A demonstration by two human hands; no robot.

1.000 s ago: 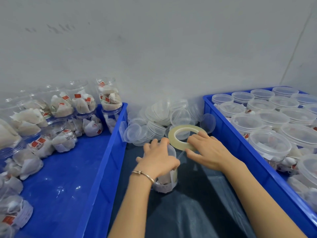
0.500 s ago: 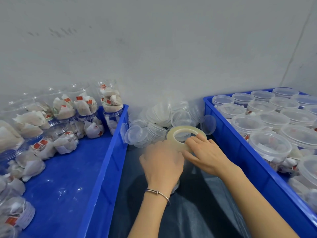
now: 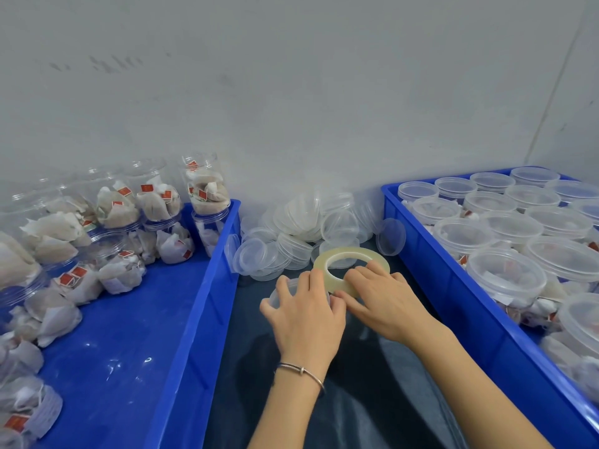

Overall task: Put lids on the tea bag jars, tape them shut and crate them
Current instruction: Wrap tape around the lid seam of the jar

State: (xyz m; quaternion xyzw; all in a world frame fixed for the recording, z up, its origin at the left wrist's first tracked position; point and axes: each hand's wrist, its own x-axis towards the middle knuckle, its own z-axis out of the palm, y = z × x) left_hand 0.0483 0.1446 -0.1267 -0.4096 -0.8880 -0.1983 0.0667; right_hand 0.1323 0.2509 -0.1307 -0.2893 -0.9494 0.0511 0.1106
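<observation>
Lidded jars (image 3: 505, 273) of tea bags fill the right crate (image 3: 453, 296).

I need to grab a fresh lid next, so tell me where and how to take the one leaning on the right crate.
Take the lid by its upper rim, coming from above and the left. It stands on edge, leaning against the right crate wall with its open face toward the lid pile, so the top edge is free. A thumb-and-finger grip across the rim should lift it.
</observation>
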